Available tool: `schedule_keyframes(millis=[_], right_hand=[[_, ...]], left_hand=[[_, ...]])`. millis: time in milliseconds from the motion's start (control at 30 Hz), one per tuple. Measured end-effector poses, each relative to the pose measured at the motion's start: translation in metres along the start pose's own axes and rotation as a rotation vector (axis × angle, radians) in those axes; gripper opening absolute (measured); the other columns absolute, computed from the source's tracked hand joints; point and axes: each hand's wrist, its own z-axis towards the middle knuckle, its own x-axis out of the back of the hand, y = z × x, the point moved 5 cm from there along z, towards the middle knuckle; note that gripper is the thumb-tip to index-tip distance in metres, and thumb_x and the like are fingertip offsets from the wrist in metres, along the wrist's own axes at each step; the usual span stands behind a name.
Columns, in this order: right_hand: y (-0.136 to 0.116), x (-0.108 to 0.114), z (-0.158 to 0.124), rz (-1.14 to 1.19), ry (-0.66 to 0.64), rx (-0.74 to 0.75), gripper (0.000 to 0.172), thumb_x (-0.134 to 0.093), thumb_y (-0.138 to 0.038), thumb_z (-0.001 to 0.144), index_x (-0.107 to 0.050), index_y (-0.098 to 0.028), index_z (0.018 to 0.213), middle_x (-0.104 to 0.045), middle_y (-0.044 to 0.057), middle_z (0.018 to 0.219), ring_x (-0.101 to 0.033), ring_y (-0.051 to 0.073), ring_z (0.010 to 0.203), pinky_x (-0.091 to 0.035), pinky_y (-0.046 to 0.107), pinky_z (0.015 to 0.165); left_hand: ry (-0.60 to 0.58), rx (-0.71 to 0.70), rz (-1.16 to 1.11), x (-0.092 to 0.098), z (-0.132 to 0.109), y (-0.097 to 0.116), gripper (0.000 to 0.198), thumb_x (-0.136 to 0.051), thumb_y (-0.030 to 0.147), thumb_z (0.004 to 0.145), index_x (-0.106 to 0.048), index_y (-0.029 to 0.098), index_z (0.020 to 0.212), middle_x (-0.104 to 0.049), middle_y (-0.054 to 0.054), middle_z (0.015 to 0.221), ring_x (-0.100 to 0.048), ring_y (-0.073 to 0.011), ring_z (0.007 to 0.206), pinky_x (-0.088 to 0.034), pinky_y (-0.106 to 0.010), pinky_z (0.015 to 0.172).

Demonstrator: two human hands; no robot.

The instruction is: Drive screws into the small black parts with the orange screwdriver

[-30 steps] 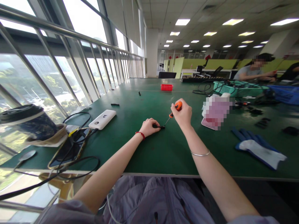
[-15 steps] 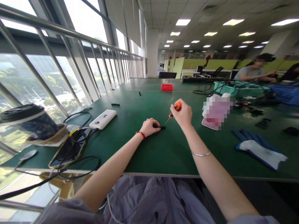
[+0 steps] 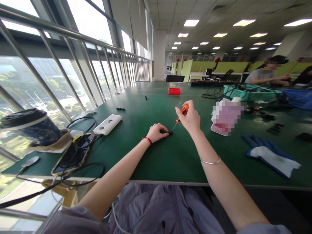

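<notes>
My left hand (image 3: 157,132) rests on the green table, its fingers closed on a small black part (image 3: 168,132) lying there. A screwdriver (image 3: 184,110) with an orange and black handle is gripped in my right hand (image 3: 190,117). It leans, its thin shaft slanting down to the left, and the tip meets the right end of the black part. Where exactly the tip sits is too small to tell. Farther off on the table lie a black strip (image 3: 121,109) and a tiny black piece (image 3: 146,97).
A red tray (image 3: 174,91) stands farther back. To the left are a white power bank (image 3: 107,124), a phone (image 3: 73,156), cables and a lidded cup (image 3: 31,126). On the right lie a glove (image 3: 270,156), black parts and a green basket (image 3: 251,94). Another person sits beyond.
The fingers of my right hand have shifted around the screwdriver handle, thumb and forefinger now farther apart. The black part and the screwdriver tip stay in nearly the same place.
</notes>
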Motion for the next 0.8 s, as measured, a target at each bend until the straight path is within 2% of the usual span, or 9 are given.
schedule_keyframes(millis=[67,200,433,567,667,800], right_hand=[[-0.001,0.0,0.001,-0.042,-0.006,0.022,0.026,-0.047,-0.047,0.08,-0.049,-0.024,0.089,-0.052,0.0,0.061,-0.05,0.019,0.055,-0.032,0.027,0.053],[-0.001,-0.001,0.003,-0.091,-0.046,0.043,0.017,-0.049,-0.038,0.078,-0.05,-0.024,0.087,-0.053,0.001,0.061,-0.048,0.019,0.055,-0.03,0.027,0.052],[-0.007,0.0,0.001,-0.071,-0.036,0.077,0.033,-0.057,-0.037,0.07,-0.048,-0.024,0.098,-0.056,0.001,0.065,-0.05,0.02,0.055,-0.032,0.028,0.052],[-0.011,-0.002,0.001,-0.106,-0.035,0.086,0.027,-0.052,-0.048,0.076,-0.051,-0.024,0.088,-0.055,0.001,0.062,-0.052,0.02,0.059,-0.032,0.027,0.053],[-0.012,-0.002,0.001,-0.094,-0.06,0.071,0.021,-0.053,-0.042,0.076,-0.051,-0.025,0.088,-0.056,0.001,0.063,-0.053,0.02,0.059,-0.032,0.027,0.054],[-0.009,-0.001,0.0,-0.056,-0.085,-0.006,0.035,-0.057,-0.039,0.07,-0.046,-0.024,0.1,-0.057,0.0,0.066,-0.052,0.021,0.057,-0.033,0.029,0.053]], left_hand=[[0.003,-0.001,-0.001,0.0,0.0,0.0,0.018,-0.067,0.036,0.071,-0.071,0.023,0.082,-0.064,-0.003,0.092,-0.056,-0.0208,0.092,-0.042,-0.035,0.089],[0.003,-0.004,0.001,-0.001,0.0,-0.001,0.019,-0.067,0.036,0.071,-0.072,0.023,0.083,-0.064,-0.003,0.093,-0.056,-0.021,0.093,-0.042,-0.035,0.089],[0.0,-0.004,0.006,-0.001,0.0,0.0,0.018,-0.067,0.036,0.071,-0.072,0.023,0.083,-0.065,-0.003,0.092,-0.056,-0.0203,0.092,-0.042,-0.034,0.088],[-0.001,0.002,-0.001,0.0,0.0,0.001,0.018,-0.067,0.035,0.071,-0.072,0.023,0.083,-0.065,-0.003,0.092,-0.057,-0.0202,0.092,-0.043,-0.034,0.088],[-0.003,0.004,0.001,0.0,0.0,0.001,0.017,-0.067,0.035,0.071,-0.072,0.023,0.083,-0.065,-0.003,0.092,-0.057,-0.0202,0.091,-0.043,-0.034,0.088],[-0.005,-0.005,0.005,0.0,0.0,0.001,0.018,-0.067,0.035,0.071,-0.072,0.023,0.084,-0.065,-0.003,0.092,-0.057,-0.0201,0.091,-0.043,-0.034,0.088]])
